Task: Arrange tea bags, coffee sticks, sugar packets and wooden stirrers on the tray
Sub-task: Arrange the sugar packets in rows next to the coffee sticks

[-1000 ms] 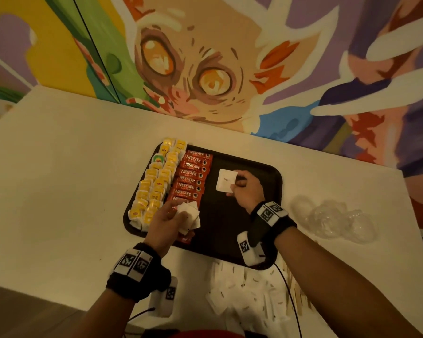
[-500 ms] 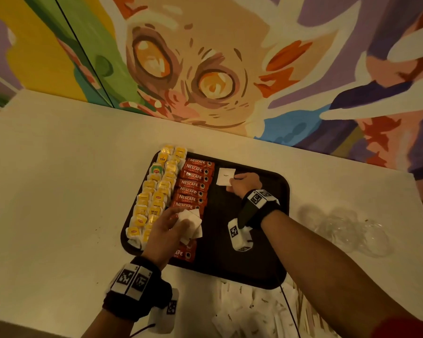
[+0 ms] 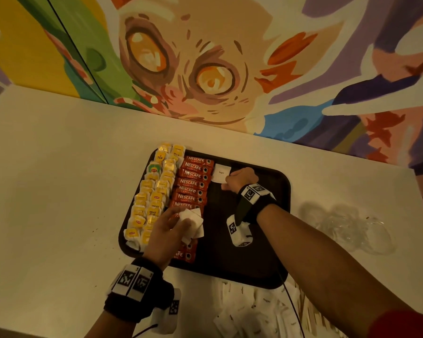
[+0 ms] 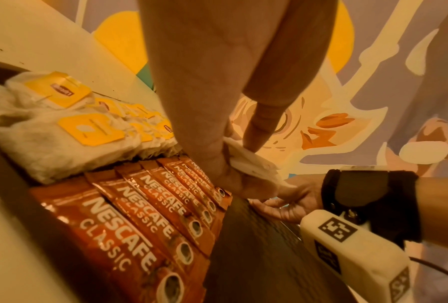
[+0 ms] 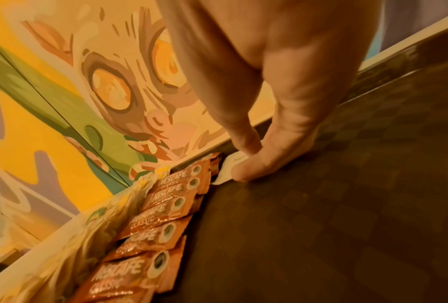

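Yellow-tagged tea bags and red coffee sticks already fill two rows on the dark tray. The right hand pinches the first sugar packet down beside the sticks; the left hand clutches a bunch of sugar packets. More packets and the wooden stirrers wait on the tabletop.

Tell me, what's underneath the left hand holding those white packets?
Under the left hand and its sugar packets, red coffee sticks continue down the tray. Those directly beneath are covered; one shows near the wrist.
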Demonstrator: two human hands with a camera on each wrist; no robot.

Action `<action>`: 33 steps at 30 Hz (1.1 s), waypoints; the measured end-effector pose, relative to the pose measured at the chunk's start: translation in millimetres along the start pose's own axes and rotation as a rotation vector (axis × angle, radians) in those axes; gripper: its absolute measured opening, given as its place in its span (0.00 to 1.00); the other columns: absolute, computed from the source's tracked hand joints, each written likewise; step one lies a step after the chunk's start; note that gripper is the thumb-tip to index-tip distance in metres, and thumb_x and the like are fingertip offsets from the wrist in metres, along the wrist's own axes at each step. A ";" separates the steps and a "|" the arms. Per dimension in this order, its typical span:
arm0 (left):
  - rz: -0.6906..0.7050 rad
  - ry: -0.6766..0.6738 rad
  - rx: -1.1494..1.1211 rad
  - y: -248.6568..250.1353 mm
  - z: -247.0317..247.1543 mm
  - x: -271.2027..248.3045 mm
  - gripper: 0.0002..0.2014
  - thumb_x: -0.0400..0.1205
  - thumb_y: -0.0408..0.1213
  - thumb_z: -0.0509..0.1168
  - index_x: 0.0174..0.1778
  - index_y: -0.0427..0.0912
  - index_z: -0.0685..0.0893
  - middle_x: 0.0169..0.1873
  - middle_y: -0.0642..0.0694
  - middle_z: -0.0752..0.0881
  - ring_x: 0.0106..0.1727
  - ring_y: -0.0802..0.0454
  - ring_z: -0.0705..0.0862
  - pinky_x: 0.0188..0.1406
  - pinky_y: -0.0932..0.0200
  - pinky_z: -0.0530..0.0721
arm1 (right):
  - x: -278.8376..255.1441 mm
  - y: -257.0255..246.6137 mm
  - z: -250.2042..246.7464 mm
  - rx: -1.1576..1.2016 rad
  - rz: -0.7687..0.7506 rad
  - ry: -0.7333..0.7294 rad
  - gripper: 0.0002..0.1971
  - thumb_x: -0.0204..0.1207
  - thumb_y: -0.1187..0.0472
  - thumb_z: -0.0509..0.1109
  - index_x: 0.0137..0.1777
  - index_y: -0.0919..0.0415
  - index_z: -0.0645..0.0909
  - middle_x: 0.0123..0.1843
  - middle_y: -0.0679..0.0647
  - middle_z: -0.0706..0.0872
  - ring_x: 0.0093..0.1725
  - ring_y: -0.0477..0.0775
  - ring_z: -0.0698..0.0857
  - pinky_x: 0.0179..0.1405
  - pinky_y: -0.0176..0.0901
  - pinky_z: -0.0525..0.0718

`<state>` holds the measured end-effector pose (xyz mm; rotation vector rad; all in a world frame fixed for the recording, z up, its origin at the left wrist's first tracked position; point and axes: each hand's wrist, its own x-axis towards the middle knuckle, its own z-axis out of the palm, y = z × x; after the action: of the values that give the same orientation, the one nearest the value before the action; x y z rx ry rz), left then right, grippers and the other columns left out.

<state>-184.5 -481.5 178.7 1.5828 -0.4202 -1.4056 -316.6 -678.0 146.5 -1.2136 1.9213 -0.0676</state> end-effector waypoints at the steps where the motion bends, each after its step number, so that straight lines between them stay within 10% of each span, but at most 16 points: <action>1: 0.001 -0.001 0.000 0.7 -0.3 -0.1 0.12 0.83 0.28 0.64 0.56 0.49 0.79 0.57 0.45 0.83 0.56 0.46 0.84 0.33 0.58 0.87 | 0.4 -1.3 1.3 -0.027 0.003 -0.001 0.24 0.68 0.60 0.83 0.64 0.63 0.83 0.64 0.58 0.86 0.65 0.57 0.84 0.56 0.42 0.82; 13: 0.010 0.007 0.012 5.9 -2.7 -0.7 0.12 0.82 0.28 0.64 0.56 0.50 0.79 0.56 0.49 0.83 0.55 0.48 0.84 0.51 0.41 0.88 | -0.2 -0.6 2.4 -0.089 -0.016 0.006 0.25 0.69 0.59 0.82 0.66 0.63 0.82 0.64 0.58 0.86 0.64 0.58 0.84 0.60 0.45 0.83; 18: 0.063 -0.017 0.026 9.8 -1.7 -3.2 0.13 0.84 0.29 0.63 0.58 0.53 0.79 0.57 0.49 0.83 0.55 0.52 0.85 0.43 0.49 0.90 | -32.2 13.4 1.1 0.244 -0.172 -0.014 0.12 0.81 0.59 0.70 0.63 0.60 0.81 0.46 0.53 0.88 0.41 0.49 0.88 0.40 0.41 0.90; 24: 0.104 -0.053 -0.004 17.2 5.1 -6.2 0.17 0.85 0.28 0.60 0.68 0.49 0.78 0.59 0.43 0.83 0.56 0.45 0.86 0.37 0.55 0.89 | -98.7 40.2 -8.0 0.248 -0.476 -0.557 0.11 0.82 0.58 0.69 0.63 0.56 0.80 0.61 0.54 0.85 0.52 0.53 0.88 0.42 0.41 0.89; 29: 0.127 -0.033 0.077 15.1 11.3 -7.4 0.15 0.85 0.31 0.61 0.60 0.57 0.82 0.61 0.43 0.82 0.61 0.43 0.83 0.58 0.38 0.86 | -113.6 64.9 -5.5 0.387 -0.514 -0.511 0.19 0.76 0.71 0.74 0.65 0.58 0.80 0.57 0.56 0.87 0.50 0.53 0.90 0.44 0.41 0.90; 33: 0.122 0.000 0.133 12.0 12.6 -5.8 0.14 0.85 0.33 0.62 0.66 0.48 0.82 0.57 0.49 0.85 0.56 0.53 0.85 0.57 0.47 0.86 | -114.0 69.6 -7.0 0.408 -0.489 -0.463 0.14 0.77 0.71 0.73 0.58 0.56 0.82 0.54 0.53 0.89 0.50 0.52 0.91 0.46 0.42 0.90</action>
<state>-193.7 -488.2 193.1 1.6345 -0.6108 -1.3075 -351.2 -556.4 190.2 -1.2542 1.1182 -0.3822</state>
